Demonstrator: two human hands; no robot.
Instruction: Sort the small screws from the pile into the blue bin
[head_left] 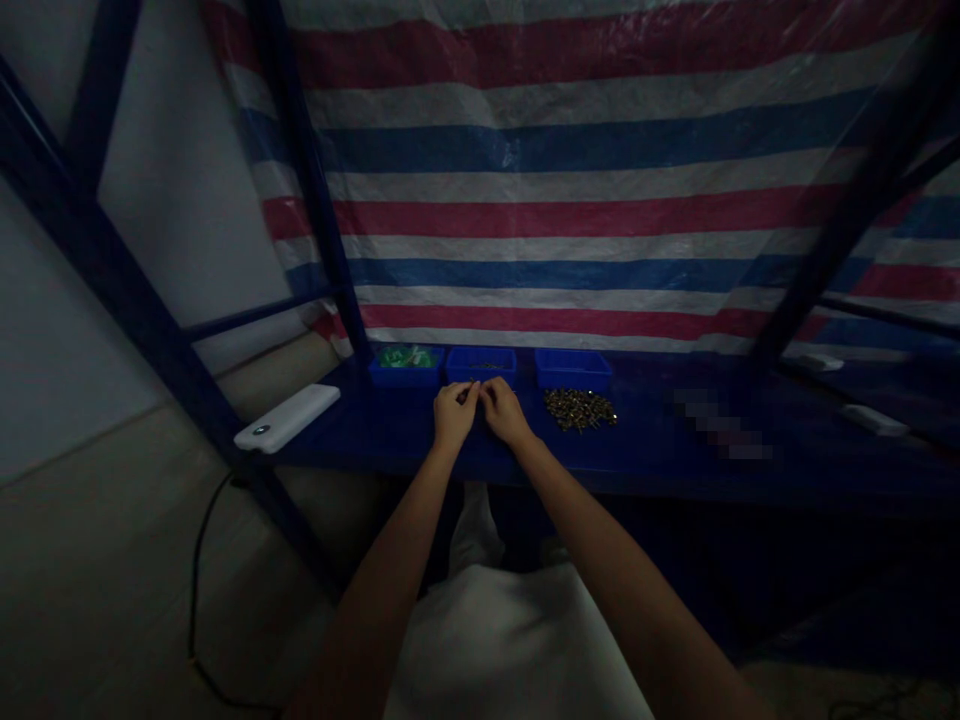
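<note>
My left hand (pixel 452 412) and my right hand (pixel 504 410) rest together on the blue shelf (pixel 645 440), fingertips meeting in a pinch just in front of the middle blue tray (pixel 481 364). Whatever the fingers hold is too small and dark to make out. A heap of small brass-coloured metal parts (pixel 578 408) lies on the shelf just right of my right hand. A blue tray with green pieces (pixel 406 363) stands to the left, and another blue tray (pixel 573 368) stands behind the heap.
A white power bank (pixel 287 416) lies at the shelf's left end, with a dark cable (pixel 196 560) hanging to the floor. Blue rack posts (pixel 307 180) frame the space. A striped tarpaulin (pixel 585 170) hangs behind. White objects (pixel 870 418) lie far right.
</note>
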